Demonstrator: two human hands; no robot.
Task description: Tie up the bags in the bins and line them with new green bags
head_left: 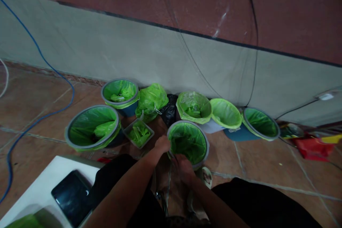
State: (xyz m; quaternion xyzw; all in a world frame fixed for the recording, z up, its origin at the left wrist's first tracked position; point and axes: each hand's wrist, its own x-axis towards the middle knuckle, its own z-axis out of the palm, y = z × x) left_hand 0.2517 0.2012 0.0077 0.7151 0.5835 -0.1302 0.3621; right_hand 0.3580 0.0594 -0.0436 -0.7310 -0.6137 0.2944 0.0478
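A small round bin lined with a green plastic bag stands on the tiled floor right in front of me. My left hand rests on its left rim, fingers curled over the bag's edge. At the near rim my right hand is closed on the liner. Both forearms reach forward over my dark-clothed knees. What the fingers pinch is dim and partly hidden.
Several more green-lined bins stand along the grey wall, with a square green-lined tub, a loose green bag and a black bag. A blue cable snakes left. A phone lies on a white board.
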